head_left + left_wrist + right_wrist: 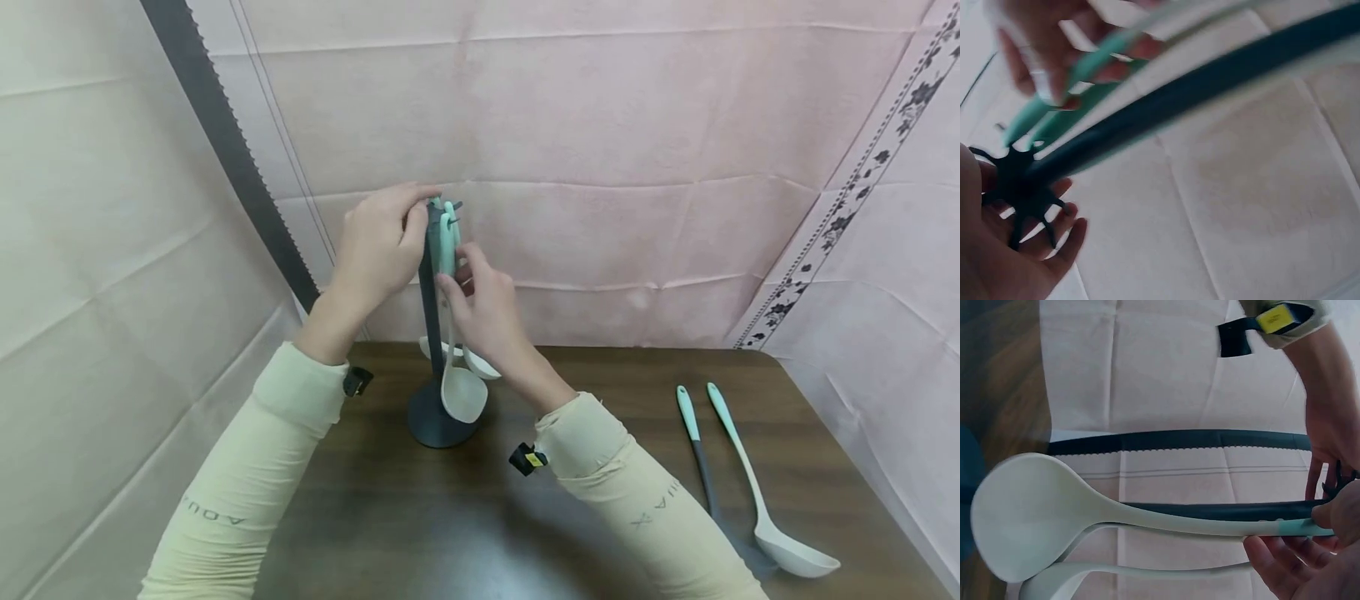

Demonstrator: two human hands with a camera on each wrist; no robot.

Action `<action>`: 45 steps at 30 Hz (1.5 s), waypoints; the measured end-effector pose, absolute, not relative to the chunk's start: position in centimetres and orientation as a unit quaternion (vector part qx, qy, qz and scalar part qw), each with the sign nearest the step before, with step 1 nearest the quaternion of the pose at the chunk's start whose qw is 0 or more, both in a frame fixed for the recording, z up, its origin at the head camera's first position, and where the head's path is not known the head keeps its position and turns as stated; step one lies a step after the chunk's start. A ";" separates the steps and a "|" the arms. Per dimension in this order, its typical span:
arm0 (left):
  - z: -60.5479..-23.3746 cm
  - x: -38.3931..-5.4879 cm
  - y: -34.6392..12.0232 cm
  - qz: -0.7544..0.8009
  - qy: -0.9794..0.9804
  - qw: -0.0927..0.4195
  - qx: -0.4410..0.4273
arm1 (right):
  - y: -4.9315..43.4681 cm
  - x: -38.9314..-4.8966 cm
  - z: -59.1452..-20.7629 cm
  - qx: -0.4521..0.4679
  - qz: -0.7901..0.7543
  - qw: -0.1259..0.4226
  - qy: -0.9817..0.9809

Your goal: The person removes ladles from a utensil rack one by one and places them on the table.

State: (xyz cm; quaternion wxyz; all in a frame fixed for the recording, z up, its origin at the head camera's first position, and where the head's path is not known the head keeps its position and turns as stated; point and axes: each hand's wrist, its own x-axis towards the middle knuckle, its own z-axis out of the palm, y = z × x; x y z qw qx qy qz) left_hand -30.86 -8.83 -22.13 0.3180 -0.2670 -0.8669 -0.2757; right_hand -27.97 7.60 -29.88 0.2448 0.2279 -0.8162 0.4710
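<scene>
Head view: bright, soft, even | white glare on tabletop (pixel 360 508), lower middle; diffuse shadow near right sleeve (pixel 637 483) | left wrist: dim, right hand (pixel 1041 53) blurred | right wrist: dim, sharper, left side darkest

The head view looks forward and down; both wrist views, much closer, share the stand (pixel 430 308).

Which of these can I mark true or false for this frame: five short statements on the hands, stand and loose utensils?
1. The right hand grips a mint-green handle. True.
2. The left hand rests on the table. False: it is at the top of the stand.
3. A white ladle and a dark turner lie on the table. True.
4. The stand's base is white. False: it is dark.
5. The ladle's handle is black. False: it is mint-green at its end.
</scene>
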 end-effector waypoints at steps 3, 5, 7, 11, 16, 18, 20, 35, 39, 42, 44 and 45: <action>-22.7 -31.2 -8.6 -0.251 -0.856 0.361 -0.273 | 8.0 -27.9 -29.8 0.236 0.469 0.242 -0.816; -22.8 -31.3 -8.5 -0.242 -0.852 0.371 -0.278 | 8.3 -27.8 -29.7 0.239 0.467 0.241 -0.816; -22.9 -31.3 -8.4 -0.239 -0.852 0.372 -0.281 | 8.7 -27.6 -29.7 0.241 0.466 0.241 -0.817; -23.0 -31.2 -8.3 -0.238 -0.853 0.369 -0.282 | 9.1 -27.4 -29.9 0.246 0.464 0.239 -0.816; -23.0 -30.9 -8.4 -0.236 -0.856 0.368 -0.276 | 9.2 -27.3 -30.0 0.254 0.464 0.236 -0.815; -23.1 -30.9 -8.5 -0.236 -0.857 0.366 -0.277 | 9.3 -27.2 -30.1 0.256 0.466 0.235 -0.813; -23.1 -30.8 -8.5 -0.236 -0.856 0.366 -0.279 | 9.3 -27.3 -30.2 0.259 0.469 0.236 -0.811; -23.0 -30.6 -8.3 -0.242 -0.845 0.374 -0.296 | 9.4 -27.3 -30.7 0.268 0.454 0.265 -0.808; -23.0 -30.6 -8.3 -0.242 -0.846 0.372 -0.295 | 9.4 -27.3 -30.8 0.266 0.454 0.270 -0.807; -23.0 -30.6 -8.2 -0.241 -0.848 0.370 -0.294 | 9.4 -27.3 -31.0 0.261 0.453 0.270 -0.809; -23.0 -30.7 -8.2 -0.241 -0.848 0.369 -0.293 | 9.5 -27.2 -31.1 0.257 0.451 0.269 -0.811; -23.1 -30.7 -8.2 -0.242 -0.848 0.369 -0.293 | 9.5 -27.2 -31.2 0.255 0.450 0.268 -0.813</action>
